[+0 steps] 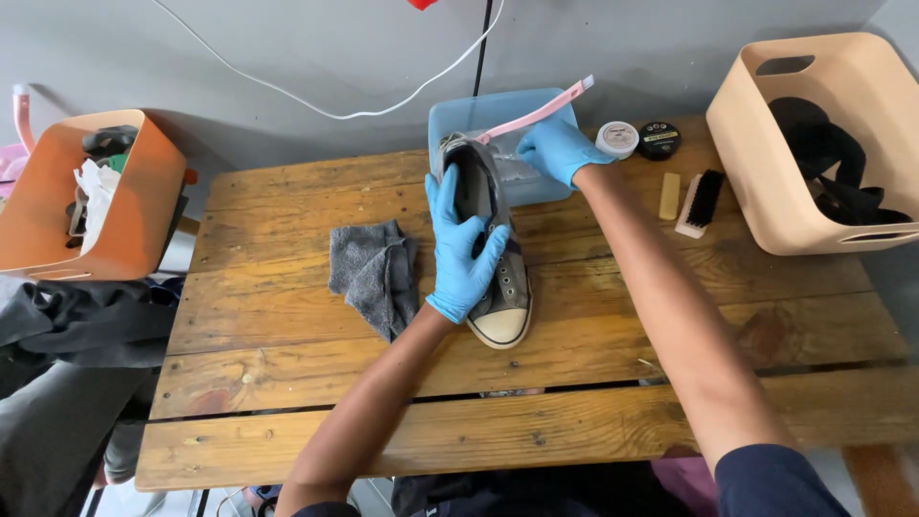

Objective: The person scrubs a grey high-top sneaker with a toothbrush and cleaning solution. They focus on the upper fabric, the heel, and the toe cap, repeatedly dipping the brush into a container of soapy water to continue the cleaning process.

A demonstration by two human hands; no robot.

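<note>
- The shoe (500,251) lies near the middle of the wooden table (613,383), its white toe cap pointing toward the person and its heel resting against the clear plastic tub (498,120) at the table's far edge.
- The left hand (462,251), in a blue glove, wraps over the shoe's side: the fingers are spread and curled across the upper, the thumb laid along the opening, so the shoe sits gripped beneath the palm.
- The right hand (553,148), also gloved in blue, is at the shoe's heel end, over the tub, its fingers pressed together around the handle of a pink toothbrush (536,113).
- The brush head is hidden behind the heel and the hand, so whether the bristles touch the shoe cannot be told.
- The left hand covers much of the shoe's laces and tongue; the inside of the shoe is dark and hard to make out.
- The shoe is a grey canvas sneaker with metal eyelets, a white rubber sole and a scuffed toe cap.
- A crumpled grey cloth (375,273) lies just beside the shoe on the left.
- Two small round tins (638,140), a pale bar (670,195) and a black-bristled brush (702,202) sit right of the tub.
- An orange basket (144,206) stands off the left edge, a beige basket (766,182) at the right corner.
</note>
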